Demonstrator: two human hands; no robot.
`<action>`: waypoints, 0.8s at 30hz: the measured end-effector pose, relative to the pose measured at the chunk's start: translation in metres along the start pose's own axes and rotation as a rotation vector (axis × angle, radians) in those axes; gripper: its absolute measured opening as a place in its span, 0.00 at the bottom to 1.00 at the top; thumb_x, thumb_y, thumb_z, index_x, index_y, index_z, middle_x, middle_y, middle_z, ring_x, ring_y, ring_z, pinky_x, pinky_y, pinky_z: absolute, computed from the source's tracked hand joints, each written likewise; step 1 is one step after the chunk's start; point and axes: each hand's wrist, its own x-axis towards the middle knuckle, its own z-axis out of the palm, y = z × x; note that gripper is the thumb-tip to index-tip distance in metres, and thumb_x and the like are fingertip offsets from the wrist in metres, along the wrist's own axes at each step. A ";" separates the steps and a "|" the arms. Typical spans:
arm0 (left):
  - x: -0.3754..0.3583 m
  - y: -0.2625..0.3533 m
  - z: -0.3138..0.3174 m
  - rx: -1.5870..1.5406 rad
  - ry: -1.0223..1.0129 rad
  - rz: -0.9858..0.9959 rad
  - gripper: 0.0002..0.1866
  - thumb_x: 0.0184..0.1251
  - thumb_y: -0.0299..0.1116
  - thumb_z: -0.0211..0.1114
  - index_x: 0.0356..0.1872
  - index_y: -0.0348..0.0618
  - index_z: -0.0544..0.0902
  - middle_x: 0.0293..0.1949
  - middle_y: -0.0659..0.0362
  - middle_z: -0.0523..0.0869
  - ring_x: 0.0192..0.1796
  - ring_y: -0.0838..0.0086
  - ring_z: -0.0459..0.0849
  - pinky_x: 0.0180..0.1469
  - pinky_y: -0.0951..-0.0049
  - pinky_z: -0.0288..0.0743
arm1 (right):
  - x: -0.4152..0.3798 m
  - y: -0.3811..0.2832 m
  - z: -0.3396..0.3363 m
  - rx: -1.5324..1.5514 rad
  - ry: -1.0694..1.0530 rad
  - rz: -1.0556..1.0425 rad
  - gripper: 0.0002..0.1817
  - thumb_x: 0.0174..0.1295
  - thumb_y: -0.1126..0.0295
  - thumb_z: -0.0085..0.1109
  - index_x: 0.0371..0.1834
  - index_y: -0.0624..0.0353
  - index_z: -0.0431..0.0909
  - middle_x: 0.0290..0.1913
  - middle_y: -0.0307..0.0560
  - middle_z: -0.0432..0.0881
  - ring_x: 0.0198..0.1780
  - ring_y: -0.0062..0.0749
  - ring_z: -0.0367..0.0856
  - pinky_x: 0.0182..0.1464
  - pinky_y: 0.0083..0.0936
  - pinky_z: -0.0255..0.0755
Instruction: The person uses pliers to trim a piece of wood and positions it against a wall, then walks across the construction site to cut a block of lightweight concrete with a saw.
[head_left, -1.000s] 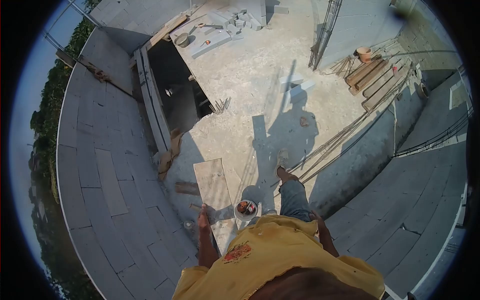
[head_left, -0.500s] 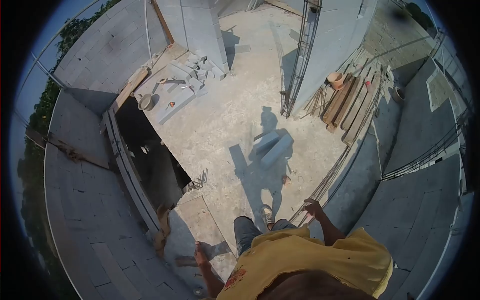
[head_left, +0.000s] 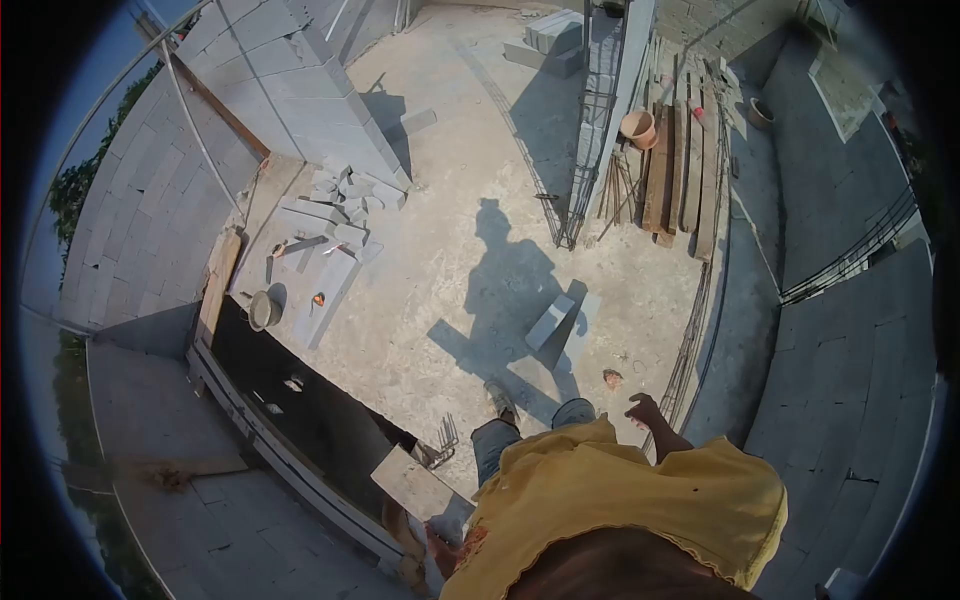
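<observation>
Left shoe (head_left: 502, 398) now leads after a step forward, and the flat board (head_left: 425, 487) sits lower in view than a second ago.

Nearest, the yellow shirt (head_left: 620, 500) partly covers the left hand (head_left: 442, 548), just by the board's near end; I cannot tell how far open it is or whether it has hold of anything. The right hand (head_left: 648, 410) hangs over the floor, fingers loosely bent and apart, nothing visible in its grasp, between a reddish fragment (head_left: 612, 379) and a bundle of long thin rods (head_left: 690, 345).

Ahead of the feet lie two pale blocks (head_left: 551, 321), within the person's shadow and at its edge. To the left, rebar stubs (head_left: 445, 435) rise at the near corner of a dark floor opening (head_left: 330, 412).

Farther off, a grey bucket (head_left: 264, 311) stands by that opening, near a heap of cut blocks (head_left: 352, 195). On the right, an orange bucket (head_left: 638, 128) is beside wooden planks (head_left: 660, 180). Farthest, more blocks (head_left: 555, 35) are stacked.
</observation>
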 end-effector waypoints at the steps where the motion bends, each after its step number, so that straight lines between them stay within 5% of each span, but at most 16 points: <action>1: 0.024 0.029 0.017 0.011 -0.026 0.009 0.32 0.69 0.61 0.62 0.59 0.43 0.78 0.49 0.56 0.85 0.49 0.64 0.84 0.53 0.63 0.79 | -0.011 -0.038 0.009 -0.002 -0.068 0.123 0.30 0.51 0.72 0.75 0.59 0.56 0.75 0.29 0.46 0.85 0.22 0.29 0.82 0.23 0.29 0.76; 5: 0.107 0.145 0.108 0.227 0.101 0.141 0.32 0.71 0.59 0.62 0.60 0.41 0.79 0.48 0.56 0.85 0.44 0.65 0.84 0.50 0.66 0.79 | 0.000 -0.126 0.069 0.168 -0.225 0.124 0.31 0.53 0.66 0.76 0.61 0.54 0.75 0.37 0.48 0.86 0.30 0.31 0.85 0.28 0.30 0.80; 9: 0.142 0.241 0.246 0.375 -0.021 0.213 0.28 0.71 0.57 0.62 0.51 0.39 0.83 0.44 0.58 0.86 0.41 0.69 0.83 0.47 0.68 0.78 | 0.045 -0.218 0.104 0.196 -0.400 0.035 0.28 0.64 0.48 0.65 0.62 0.52 0.75 0.51 0.47 0.84 0.41 0.31 0.85 0.39 0.32 0.81; 13: 0.183 0.308 0.364 0.589 -0.080 0.251 0.26 0.71 0.57 0.63 0.41 0.39 0.86 0.38 0.61 0.85 0.41 0.74 0.82 0.46 0.70 0.76 | 0.083 -0.369 0.095 0.090 -0.486 0.287 0.34 0.65 0.34 0.53 0.67 0.44 0.74 0.54 0.41 0.80 0.46 0.28 0.78 0.39 0.30 0.76; 14: 0.182 0.319 0.395 0.634 -0.077 0.243 0.26 0.71 0.57 0.63 0.39 0.39 0.86 0.36 0.61 0.85 0.41 0.75 0.81 0.46 0.70 0.76 | 0.080 -0.412 0.085 0.128 -0.466 0.266 0.36 0.62 0.30 0.52 0.62 0.44 0.75 0.46 0.39 0.78 0.40 0.26 0.75 0.35 0.29 0.74; 17: 0.256 0.327 0.440 0.689 -0.085 0.308 0.26 0.71 0.56 0.63 0.39 0.38 0.86 0.37 0.61 0.85 0.41 0.76 0.81 0.47 0.72 0.75 | 0.172 -0.438 0.090 0.303 -0.527 0.222 0.27 0.66 0.39 0.57 0.55 0.48 0.77 0.36 0.40 0.75 0.23 0.22 0.68 0.26 0.25 0.69; 18: 0.261 0.335 0.456 0.774 -0.075 0.284 0.26 0.72 0.56 0.63 0.43 0.37 0.86 0.40 0.60 0.85 0.44 0.75 0.81 0.50 0.71 0.74 | 0.196 -0.457 0.081 0.415 -0.563 0.280 0.18 0.68 0.48 0.60 0.49 0.49 0.80 0.34 0.37 0.77 0.27 0.22 0.74 0.27 0.24 0.70; 20: 0.273 0.353 0.496 0.917 -0.045 0.230 0.29 0.72 0.56 0.61 0.51 0.35 0.85 0.45 0.58 0.86 0.48 0.73 0.81 0.54 0.69 0.73 | 0.263 -0.466 0.088 0.337 -0.282 0.128 0.15 0.66 0.54 0.62 0.46 0.52 0.81 0.35 0.39 0.80 0.30 0.29 0.79 0.29 0.28 0.74; 22: 0.337 0.362 0.545 1.028 -0.028 0.208 0.32 0.72 0.58 0.60 0.58 0.36 0.82 0.51 0.56 0.85 0.53 0.71 0.80 0.57 0.66 0.72 | 0.330 -0.505 0.069 -0.012 -0.106 -0.305 0.14 0.62 0.62 0.64 0.48 0.55 0.81 0.38 0.43 0.83 0.34 0.34 0.83 0.34 0.30 0.77; 24: 0.317 0.375 0.521 1.023 0.015 0.103 0.34 0.70 0.60 0.62 0.59 0.37 0.82 0.50 0.58 0.85 0.51 0.73 0.79 0.54 0.69 0.72 | 0.360 -0.573 0.029 0.190 -0.221 -0.082 0.29 0.60 0.67 0.67 0.66 0.53 0.72 0.42 0.48 0.82 0.34 0.28 0.81 0.31 0.30 0.79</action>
